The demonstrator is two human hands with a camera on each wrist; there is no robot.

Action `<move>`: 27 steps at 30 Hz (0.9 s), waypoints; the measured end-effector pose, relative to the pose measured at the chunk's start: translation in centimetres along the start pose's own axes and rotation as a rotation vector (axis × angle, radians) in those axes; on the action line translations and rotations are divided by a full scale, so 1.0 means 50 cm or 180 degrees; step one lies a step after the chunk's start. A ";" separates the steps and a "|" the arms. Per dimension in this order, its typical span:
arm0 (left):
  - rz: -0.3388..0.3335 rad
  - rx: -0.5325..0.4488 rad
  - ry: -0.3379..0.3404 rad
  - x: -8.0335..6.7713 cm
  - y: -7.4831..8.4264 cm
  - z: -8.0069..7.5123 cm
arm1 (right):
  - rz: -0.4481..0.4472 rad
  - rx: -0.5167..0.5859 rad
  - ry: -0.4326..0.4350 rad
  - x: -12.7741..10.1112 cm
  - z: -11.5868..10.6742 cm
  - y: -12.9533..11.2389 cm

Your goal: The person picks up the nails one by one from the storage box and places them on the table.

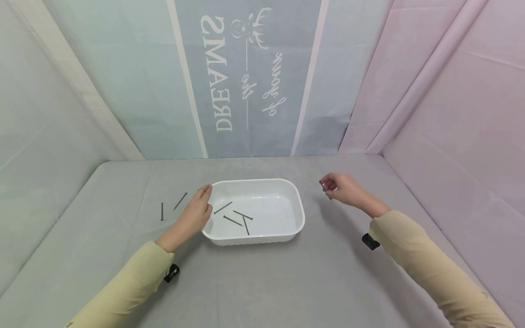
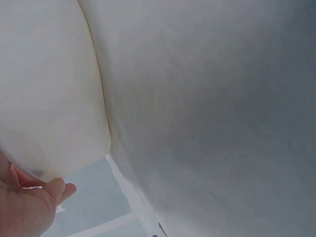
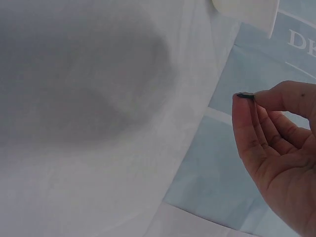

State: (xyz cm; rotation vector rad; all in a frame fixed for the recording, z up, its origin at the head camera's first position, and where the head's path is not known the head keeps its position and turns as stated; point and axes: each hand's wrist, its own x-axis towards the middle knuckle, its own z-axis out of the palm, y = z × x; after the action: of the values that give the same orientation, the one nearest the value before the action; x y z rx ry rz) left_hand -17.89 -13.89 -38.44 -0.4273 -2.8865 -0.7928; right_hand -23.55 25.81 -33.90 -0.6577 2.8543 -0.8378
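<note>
A white plastic tray [image 1: 299, 214] stands in the middle of the grey table and holds several dark nails [image 1: 238, 217]. My left hand [image 1: 196, 210] rests with straight fingers against the tray's left rim; the left wrist view shows the tray's wall [image 2: 49, 98] right by the fingers [image 2: 59, 190]. My right hand [image 1: 338, 187] hovers to the right of the tray and pinches a dark nail [image 1: 326, 189] between thumb and fingers. In the right wrist view the nail's head [image 3: 244, 95] shows at the fingertips [image 3: 242, 113].
Two more nails [image 1: 179, 201] [image 1: 162, 211] lie on the table left of the tray. Fabric walls enclose the table: a printed blue backdrop [image 1: 246, 77] behind, pink cloth [image 1: 451, 100] at the right, pale cloth at the left.
</note>
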 end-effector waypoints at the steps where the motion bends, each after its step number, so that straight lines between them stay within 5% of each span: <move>1: 0.0001 -0.0003 -0.0007 0.000 0.000 0.000 | 0.0029 0.0029 -0.0019 0.000 0.002 0.003; 27: -0.0041 -0.0030 -0.0019 0.001 0.003 -0.001 | 0.0769 0.0687 -0.0337 -0.004 0.041 0.045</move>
State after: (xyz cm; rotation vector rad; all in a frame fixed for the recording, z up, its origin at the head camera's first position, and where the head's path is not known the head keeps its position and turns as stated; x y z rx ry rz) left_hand -17.90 -13.78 -38.32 -0.4132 -2.8953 -0.8087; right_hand -23.81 26.61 -36.84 -0.3140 2.6288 -1.0162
